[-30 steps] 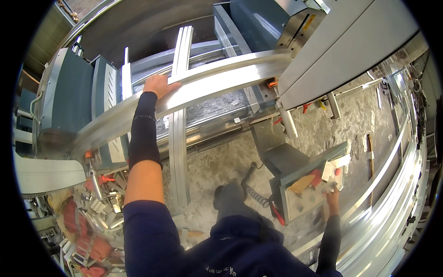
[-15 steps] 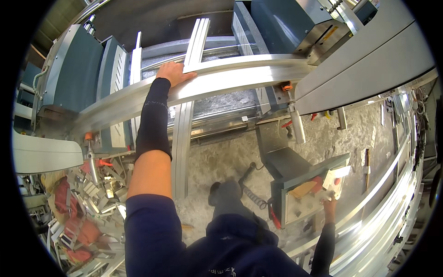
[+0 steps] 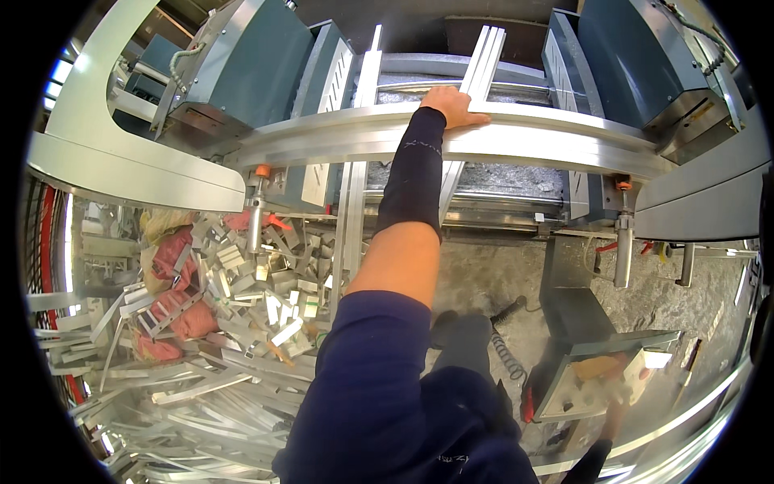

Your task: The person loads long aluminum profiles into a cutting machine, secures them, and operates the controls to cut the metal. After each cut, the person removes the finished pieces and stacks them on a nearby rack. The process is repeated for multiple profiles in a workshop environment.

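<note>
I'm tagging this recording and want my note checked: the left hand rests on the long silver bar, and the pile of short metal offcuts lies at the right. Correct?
Not quite: the head view shows the pile of short metal offcuts at the left. The left hand does rest on the long silver bar.

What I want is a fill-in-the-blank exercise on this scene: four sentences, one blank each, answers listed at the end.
1. The person's ____ hand rests on a long metal bar.
2. The other hand, blurred, is at the control box toward the picture's lower ____ corner.
3. Two upright silver cylinders near the bar have caps coloured ____.
4. Loose metal offcuts lie heaped toward the side of the picture opposite the control box, the ____ side.

Missing words: left; right; orange; left.
</note>
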{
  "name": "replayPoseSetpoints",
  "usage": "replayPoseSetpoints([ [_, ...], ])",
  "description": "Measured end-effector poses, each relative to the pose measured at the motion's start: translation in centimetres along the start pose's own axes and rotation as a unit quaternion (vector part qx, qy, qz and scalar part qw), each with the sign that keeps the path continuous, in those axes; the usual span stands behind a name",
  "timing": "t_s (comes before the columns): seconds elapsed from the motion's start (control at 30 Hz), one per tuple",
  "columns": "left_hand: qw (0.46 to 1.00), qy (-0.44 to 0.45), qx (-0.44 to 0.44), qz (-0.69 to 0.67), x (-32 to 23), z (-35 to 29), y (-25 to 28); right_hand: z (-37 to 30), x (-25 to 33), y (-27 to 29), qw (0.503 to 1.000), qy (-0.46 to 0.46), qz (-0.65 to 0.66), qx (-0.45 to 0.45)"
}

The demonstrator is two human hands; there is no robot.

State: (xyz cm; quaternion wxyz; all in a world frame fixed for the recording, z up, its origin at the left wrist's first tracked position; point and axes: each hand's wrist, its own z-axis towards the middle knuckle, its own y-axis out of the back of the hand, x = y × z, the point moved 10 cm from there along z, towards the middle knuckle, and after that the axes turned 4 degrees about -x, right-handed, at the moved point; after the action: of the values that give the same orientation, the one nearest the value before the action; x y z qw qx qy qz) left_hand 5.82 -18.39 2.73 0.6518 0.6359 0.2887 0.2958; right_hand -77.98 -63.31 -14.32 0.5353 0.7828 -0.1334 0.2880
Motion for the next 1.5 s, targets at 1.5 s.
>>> replayPoseSetpoints([
  [1.5,1.0,-0.008,-0.008,0.007,-0.3,0.4,0.0,-1.7,4.1,0.2,0.996,0.034,-0.076,-0.005],
])
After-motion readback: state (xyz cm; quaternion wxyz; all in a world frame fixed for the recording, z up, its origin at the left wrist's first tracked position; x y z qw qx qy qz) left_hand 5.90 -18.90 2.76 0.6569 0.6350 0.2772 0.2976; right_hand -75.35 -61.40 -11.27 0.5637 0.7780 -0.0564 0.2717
